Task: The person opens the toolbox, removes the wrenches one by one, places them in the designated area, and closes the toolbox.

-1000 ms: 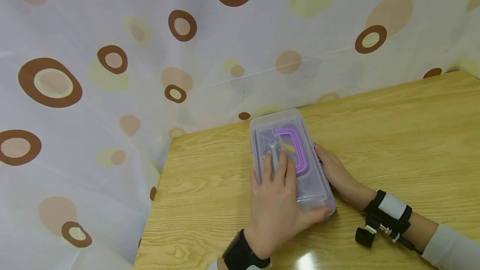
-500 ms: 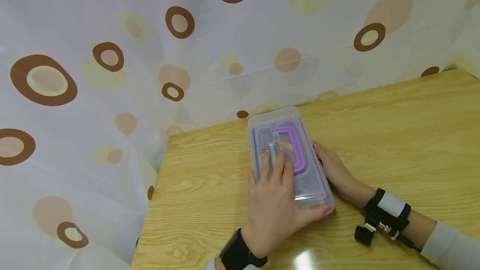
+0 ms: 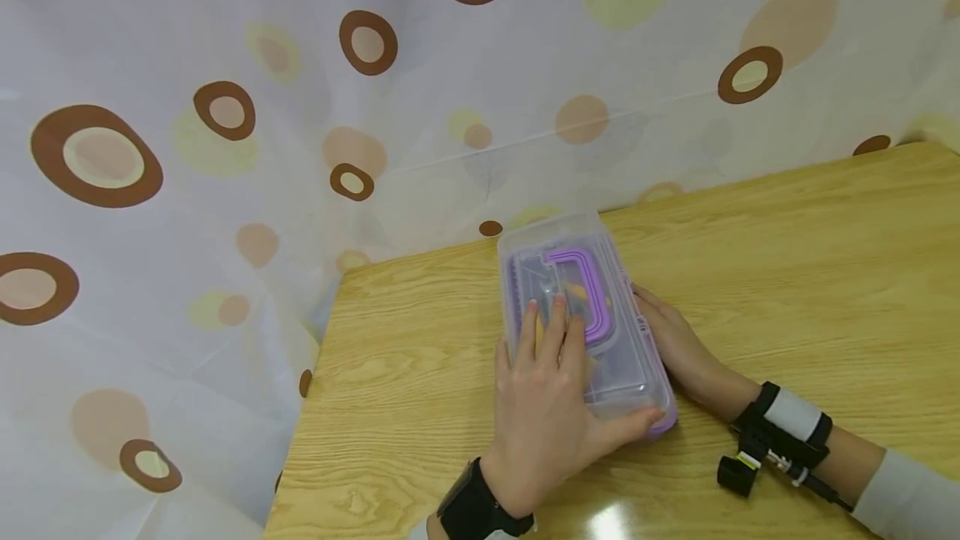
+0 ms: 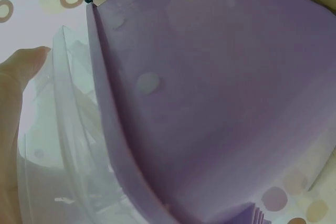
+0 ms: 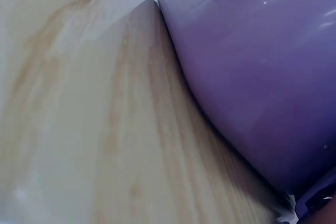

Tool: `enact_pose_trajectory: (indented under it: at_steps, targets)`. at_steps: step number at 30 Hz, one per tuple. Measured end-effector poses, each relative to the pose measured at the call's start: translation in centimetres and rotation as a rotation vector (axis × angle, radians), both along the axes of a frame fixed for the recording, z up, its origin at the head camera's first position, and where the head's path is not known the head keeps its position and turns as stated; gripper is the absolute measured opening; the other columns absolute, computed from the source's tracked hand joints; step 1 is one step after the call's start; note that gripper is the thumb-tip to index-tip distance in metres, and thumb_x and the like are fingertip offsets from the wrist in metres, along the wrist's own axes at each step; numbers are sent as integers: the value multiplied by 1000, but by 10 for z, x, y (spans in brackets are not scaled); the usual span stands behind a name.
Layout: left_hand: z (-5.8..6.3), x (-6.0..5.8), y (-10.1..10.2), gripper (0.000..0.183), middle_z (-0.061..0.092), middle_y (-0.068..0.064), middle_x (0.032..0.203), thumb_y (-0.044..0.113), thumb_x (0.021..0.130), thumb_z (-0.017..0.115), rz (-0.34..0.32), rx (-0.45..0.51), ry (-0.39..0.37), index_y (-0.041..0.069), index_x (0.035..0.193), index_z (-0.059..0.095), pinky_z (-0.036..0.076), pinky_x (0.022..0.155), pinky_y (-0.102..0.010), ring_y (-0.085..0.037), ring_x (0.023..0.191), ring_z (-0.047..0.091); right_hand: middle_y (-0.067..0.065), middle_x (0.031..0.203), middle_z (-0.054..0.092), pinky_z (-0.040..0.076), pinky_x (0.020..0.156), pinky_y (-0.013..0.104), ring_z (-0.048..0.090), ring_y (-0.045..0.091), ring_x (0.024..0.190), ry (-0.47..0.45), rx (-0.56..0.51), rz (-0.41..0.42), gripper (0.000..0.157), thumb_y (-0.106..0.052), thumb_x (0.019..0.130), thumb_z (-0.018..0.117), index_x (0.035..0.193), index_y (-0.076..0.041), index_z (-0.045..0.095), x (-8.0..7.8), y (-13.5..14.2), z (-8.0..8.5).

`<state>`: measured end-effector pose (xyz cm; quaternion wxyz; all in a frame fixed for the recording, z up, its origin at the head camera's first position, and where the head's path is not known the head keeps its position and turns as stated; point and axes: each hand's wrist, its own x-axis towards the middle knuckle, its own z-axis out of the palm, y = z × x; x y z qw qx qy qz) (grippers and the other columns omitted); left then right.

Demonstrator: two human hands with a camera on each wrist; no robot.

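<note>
A case with a clear lid (image 3: 618,373) and a purple base (image 4: 220,77) lies on the wooden table, with a purple carry handle (image 3: 596,298) on its lid. My left hand (image 3: 536,415) rests on the lid with fingers straight and spread, the thumb reaching over the near right corner. Along the case's right side a purple strip and a pale latch (image 3: 642,325) show beside the lid. My right hand (image 3: 675,348) lies against that side, its fingertips hidden by the case. In the left wrist view a gap shows between the lid's edge and the base rim.
The wooden table (image 3: 787,273) meets a white sheet with brown and yellow spots (image 3: 480,107) close behind the case. Its left edge is near. Blurred small items show inside the case through the lid.
The lid's right side has risen slightly from the base, so the purple strip and latch now show more. The hands have barely moved.
</note>
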<state>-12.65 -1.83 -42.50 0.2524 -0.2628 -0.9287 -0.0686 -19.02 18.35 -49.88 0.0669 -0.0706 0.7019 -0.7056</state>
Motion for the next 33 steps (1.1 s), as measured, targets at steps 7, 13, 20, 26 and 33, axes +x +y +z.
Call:
enact_pose_trajectory:
  at_steps: [7,13,20,26,33]
  targets:
    - [4,2,-1,115,61,-14,148,97,67,61,23,-2,43,9,141,64,57,90,-64,-41,135,57,12,137,66,58,92,28,71,7,108,-24,-24,12,65,-47,114,34,167,-9,26,-1,4,1]
    - [13,2,-7,114,64,-18,143,98,66,61,30,4,90,8,136,66,62,86,-54,-46,125,64,19,144,57,55,92,21,66,3,110,11,31,21,63,-42,115,30,165,-4,27,-2,8,2]
    - [24,1,-17,107,65,-22,140,89,68,73,-36,94,-18,6,136,66,60,92,-53,-48,123,65,15,147,55,54,95,22,64,6,116,-24,44,109,64,-45,115,29,168,-10,22,-2,12,5]
    - [27,2,-22,105,64,-22,142,86,69,75,-38,121,-49,7,136,66,62,88,-53,-49,122,64,20,163,38,44,100,14,53,13,133,-1,121,195,65,-45,116,25,169,-10,13,-4,19,9]
    - [34,3,-30,103,65,-19,141,87,69,74,-24,109,-56,8,134,67,65,77,-48,-45,117,68,24,168,28,38,100,8,33,40,149,33,139,234,64,-41,117,23,168,-5,10,-5,21,11]
